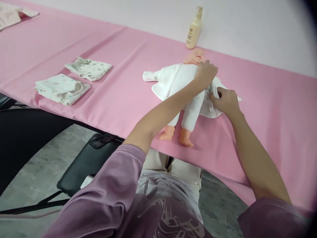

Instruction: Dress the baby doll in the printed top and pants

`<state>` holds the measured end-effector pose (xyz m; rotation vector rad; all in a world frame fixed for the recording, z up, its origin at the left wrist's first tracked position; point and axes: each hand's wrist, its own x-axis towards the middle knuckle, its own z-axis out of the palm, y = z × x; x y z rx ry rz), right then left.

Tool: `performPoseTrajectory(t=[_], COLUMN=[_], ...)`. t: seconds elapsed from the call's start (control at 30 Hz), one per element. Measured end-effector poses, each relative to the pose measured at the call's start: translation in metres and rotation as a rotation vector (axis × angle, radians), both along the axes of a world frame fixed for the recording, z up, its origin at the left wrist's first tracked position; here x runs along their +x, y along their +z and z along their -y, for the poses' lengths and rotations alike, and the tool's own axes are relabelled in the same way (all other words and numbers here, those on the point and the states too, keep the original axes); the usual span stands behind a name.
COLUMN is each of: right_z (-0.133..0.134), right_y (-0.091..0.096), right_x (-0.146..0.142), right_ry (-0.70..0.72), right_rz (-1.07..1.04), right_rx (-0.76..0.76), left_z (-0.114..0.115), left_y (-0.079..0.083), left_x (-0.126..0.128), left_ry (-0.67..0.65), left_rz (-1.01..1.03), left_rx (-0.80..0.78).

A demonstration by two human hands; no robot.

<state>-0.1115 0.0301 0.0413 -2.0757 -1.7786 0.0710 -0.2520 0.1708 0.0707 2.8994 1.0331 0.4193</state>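
Note:
A baby doll [190, 112] lies on its back on the pink table, its head toward the wall and bare feet toward me. White clothing covers its body and legs, and a white baby jacket [165, 77] is spread beneath and around it, one sleeve stretched to the left. My left hand [206, 73] is closed at the doll's shoulder, below its chin; what its fingers grip is hidden. Lower and to the right, my right hand [226, 100] pinches bunched white cloth of the jacket on that side. The doll's arm there is hidden by cloth and hands.
Behind the doll's head stands a cream pump bottle [193, 34] by the wall. Two folded printed cloths [61, 88] lie on the table's left part. Another cloth [15, 15] is at the far left corner. A black chair [91, 162] stands by the front edge.

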Motion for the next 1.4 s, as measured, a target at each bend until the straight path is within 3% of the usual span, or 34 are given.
performPoseTrajectory(t=[0.07,0.13,0.2,0.3,0.47,0.57,0.67,0.8,1.2,1.4], right_z=[0.002,0.008,0.019,0.041,0.070,0.073,0.072,0.076,0.080,0.082], right_y=[0.002,0.004,0.005,0.000,-0.025,-0.039,-0.045,-0.041,-0.028,-0.027], right_x=[0.006,0.012,0.019,0.030,0.045,0.050,0.053,0.054,0.052,0.052], right_ry=[0.017,0.020,0.001,-0.019,-0.063,-0.095,-0.130,-0.157,-0.187,-0.157], right_rz=[-0.019,-0.048,-0.086,-0.129,-0.074,-0.059,-0.076,-0.163,-0.118,-0.339], right_rx=[-0.032,-0.039,-0.011,0.034,0.055,0.037,0.032,0.025,-0.094,-0.088], left_z=[0.009,0.013,0.009,-0.010,-0.038,-0.030,-0.011,0.005,0.014,0.014], left_y=[0.002,0.001,-0.003,-0.019,-0.054,-0.066,-0.070,-0.073,-0.057,-0.056], left_x=[-0.009,-0.030,-0.066,-0.140,-0.265,-0.304,-0.313,-0.306,-0.304,-0.305], left_ry=[0.130,0.070,-0.011,-0.024,0.220,0.401,0.456,0.427,0.437,0.446], left_rz=[-0.018,0.015,0.118,0.242,0.337,0.342,0.348,0.358,0.383,0.437], left_rx=[-0.005,-0.053,-0.075,-0.036,-0.051,-0.070,-0.063,-0.095,-0.347,-0.418])
